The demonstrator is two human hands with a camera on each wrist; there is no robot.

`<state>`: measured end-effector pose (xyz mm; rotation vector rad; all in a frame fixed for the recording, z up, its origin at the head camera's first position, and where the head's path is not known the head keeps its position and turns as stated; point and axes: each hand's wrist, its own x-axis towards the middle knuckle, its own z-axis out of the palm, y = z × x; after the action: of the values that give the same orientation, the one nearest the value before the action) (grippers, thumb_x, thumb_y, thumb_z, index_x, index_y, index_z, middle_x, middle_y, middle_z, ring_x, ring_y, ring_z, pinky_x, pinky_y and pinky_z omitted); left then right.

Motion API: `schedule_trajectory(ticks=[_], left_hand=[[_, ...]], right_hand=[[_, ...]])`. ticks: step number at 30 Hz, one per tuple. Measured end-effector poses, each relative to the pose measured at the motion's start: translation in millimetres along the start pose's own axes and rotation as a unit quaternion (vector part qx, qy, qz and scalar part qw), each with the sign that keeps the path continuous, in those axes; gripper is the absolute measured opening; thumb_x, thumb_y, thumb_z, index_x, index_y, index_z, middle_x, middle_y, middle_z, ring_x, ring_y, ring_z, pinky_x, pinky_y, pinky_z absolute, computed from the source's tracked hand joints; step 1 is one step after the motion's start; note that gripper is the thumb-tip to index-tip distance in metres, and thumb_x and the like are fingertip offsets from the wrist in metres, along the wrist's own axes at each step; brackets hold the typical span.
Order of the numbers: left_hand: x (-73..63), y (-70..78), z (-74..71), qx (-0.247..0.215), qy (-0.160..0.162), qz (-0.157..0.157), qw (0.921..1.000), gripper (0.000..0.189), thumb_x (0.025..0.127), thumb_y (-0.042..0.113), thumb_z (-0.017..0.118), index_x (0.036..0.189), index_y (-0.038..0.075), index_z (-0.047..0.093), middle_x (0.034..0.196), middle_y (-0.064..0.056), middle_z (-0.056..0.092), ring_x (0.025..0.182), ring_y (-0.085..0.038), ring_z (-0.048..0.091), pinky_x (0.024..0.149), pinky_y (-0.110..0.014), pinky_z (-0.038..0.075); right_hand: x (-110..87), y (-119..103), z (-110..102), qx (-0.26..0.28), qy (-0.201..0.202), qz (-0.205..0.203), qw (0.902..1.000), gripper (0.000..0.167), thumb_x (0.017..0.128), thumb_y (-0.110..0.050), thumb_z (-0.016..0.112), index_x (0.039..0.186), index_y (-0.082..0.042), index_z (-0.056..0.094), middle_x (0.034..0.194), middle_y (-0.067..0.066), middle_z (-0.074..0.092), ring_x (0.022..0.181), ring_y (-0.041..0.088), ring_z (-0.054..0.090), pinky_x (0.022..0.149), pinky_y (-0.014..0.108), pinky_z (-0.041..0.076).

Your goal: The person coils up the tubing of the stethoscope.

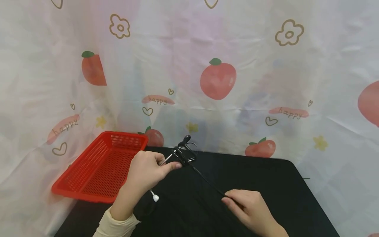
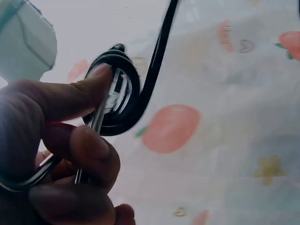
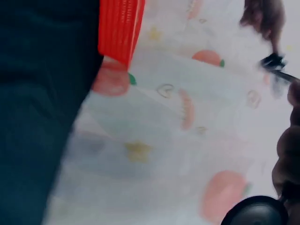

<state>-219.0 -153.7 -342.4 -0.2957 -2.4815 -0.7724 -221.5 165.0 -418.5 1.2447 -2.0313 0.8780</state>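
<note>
A stethoscope (image 1: 179, 155) is held in the air over the table by both hands. My left hand (image 1: 145, 169) pinches its metal ear tubes, with the thumb against the black tubing coiled around them. One white ear tip (image 1: 155, 198) hangs out below that hand. From the coil, a straight length of black tubing (image 1: 204, 177) runs down to my right hand (image 1: 250, 209), which grips it between thumb and curled fingers. Beside the right hand, a round black chest piece (image 3: 257, 213) shows at the bottom of the right wrist view.
A red perforated plastic basket (image 1: 80, 195) stands at the left of the black table (image 1: 254, 174), close by my left forearm. Behind and on both sides hangs a pale curtain (image 1: 183, 42) printed with fruit, hearts and flowers.
</note>
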Motion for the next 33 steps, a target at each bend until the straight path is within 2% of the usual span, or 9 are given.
schedule_trajectory(ticks=[3, 6, 13, 17, 19, 22, 27, 31, 33], left_hand=[[4.8, -0.6, 13.2, 0.023, -0.031, -0.015, 0.9991, 0.072, 0.079, 0.062, 0.081, 0.052, 0.023, 0.026, 0.052, 0.015, 0.014, 0.052, -0.004, 0.017, 0.049, -0.025, 0.016], [3.4, 7.5, 24.5, 0.048, -0.046, 0.006, 0.9977, 0.069, 0.082, 0.061, 0.079, 0.052, 0.023, 0.029, 0.05, 0.015, 0.016, 0.047, -0.004, 0.021, 0.047, -0.025, 0.019], [-15.8, 44.3, 44.2, 0.095, -0.112, 0.112, 0.9828, 0.058, 0.086, 0.049, 0.079, 0.053, 0.025, 0.038, 0.047, 0.015, 0.025, 0.04, -0.003, 0.028, 0.04, -0.023, 0.021], [-25.3, 61.9, 46.3, 0.083, -0.135, 0.177, 0.9714, 0.057, 0.089, 0.043, 0.078, 0.053, 0.025, 0.037, 0.047, 0.015, 0.023, 0.039, 0.001, 0.021, 0.039, -0.018, 0.015], [-29.1, 67.2, 43.6, 0.076, -0.135, 0.218, 0.9636, 0.056, 0.089, 0.042, 0.078, 0.054, 0.026, 0.038, 0.047, 0.016, 0.023, 0.04, 0.002, 0.018, 0.042, -0.017, 0.013], [-35.3, 74.0, 35.5, 0.086, -0.117, 0.289, 0.9464, 0.053, 0.09, 0.042, 0.079, 0.054, 0.026, 0.042, 0.046, 0.015, 0.026, 0.041, 0.002, 0.016, 0.047, -0.017, 0.012], [-43.2, 81.3, 21.7, 0.096, -0.035, 0.378, 0.9202, 0.046, 0.087, 0.043, 0.082, 0.058, 0.026, 0.05, 0.047, 0.015, 0.035, 0.043, 0.003, 0.024, 0.055, -0.017, 0.012], [-44.9, 78.4, 15.9, 0.052, 0.053, 0.389, 0.9183, 0.051, 0.082, 0.041, 0.086, 0.055, 0.025, 0.046, 0.047, 0.015, 0.034, 0.045, 0.001, 0.021, 0.058, -0.015, 0.016], [-44.8, 75.3, 14.4, 0.02, 0.073, 0.383, 0.9207, 0.054, 0.08, 0.04, 0.089, 0.053, 0.026, 0.044, 0.047, 0.015, 0.033, 0.045, 0.002, 0.018, 0.058, -0.014, 0.017]], right_hand=[[10.8, -13, -8, -0.031, -0.017, -0.1, 0.9944, 0.012, 0.105, -0.027, 0.063, 0.096, -0.021, 0.07, 0.075, -0.018, 0.056, 0.062, -0.011, 0.043, 0.062, 0.003, 0.037], [25.0, -28, -15, -0.049, -0.058, -0.15, 0.9857, 0.017, 0.106, -0.032, 0.06, 0.096, -0.021, 0.069, 0.074, -0.019, 0.053, 0.061, -0.009, 0.043, 0.062, 0.002, 0.035], [60.4, -45, -37, -0.035, -0.082, -0.234, 0.9682, 0.017, 0.105, -0.031, 0.063, 0.092, -0.02, 0.066, 0.07, -0.016, 0.046, 0.06, -0.007, 0.038, 0.06, 0.003, 0.031], [86.2, -34, -47, 0.004, -0.094, -0.253, 0.9629, 0.012, 0.101, -0.031, 0.068, 0.096, -0.02, 0.068, 0.072, -0.015, 0.047, 0.061, -0.005, 0.038, 0.061, 0.005, 0.033], [98.1, -21, -47, 0.06, -0.115, -0.245, 0.9609, 0.01, 0.101, -0.029, 0.067, 0.099, -0.019, 0.068, 0.075, -0.013, 0.051, 0.063, -0.004, 0.04, 0.063, 0.006, 0.036], [109.5, 2, -42, 0.155, -0.149, -0.214, 0.953, 0.009, 0.103, -0.023, 0.061, 0.103, -0.016, 0.067, 0.078, -0.009, 0.054, 0.064, -0.001, 0.043, 0.065, 0.009, 0.04], [107.9, 32, -24, 0.315, -0.191, -0.155, 0.9166, 0.016, 0.106, -0.021, 0.054, 0.103, -0.011, 0.066, 0.078, -0.001, 0.055, 0.063, 0.007, 0.044, 0.062, 0.019, 0.044], [97.9, 48, -3, 0.421, -0.179, -0.141, 0.8779, 0.024, 0.109, -0.022, 0.048, 0.099, -0.005, 0.062, 0.074, 0.005, 0.05, 0.06, 0.014, 0.043, 0.057, 0.026, 0.043], [90.1, 51, 8, 0.453, -0.173, -0.136, 0.8639, 0.028, 0.11, -0.021, 0.045, 0.097, -0.003, 0.061, 0.072, 0.007, 0.049, 0.057, 0.016, 0.042, 0.054, 0.026, 0.041]])
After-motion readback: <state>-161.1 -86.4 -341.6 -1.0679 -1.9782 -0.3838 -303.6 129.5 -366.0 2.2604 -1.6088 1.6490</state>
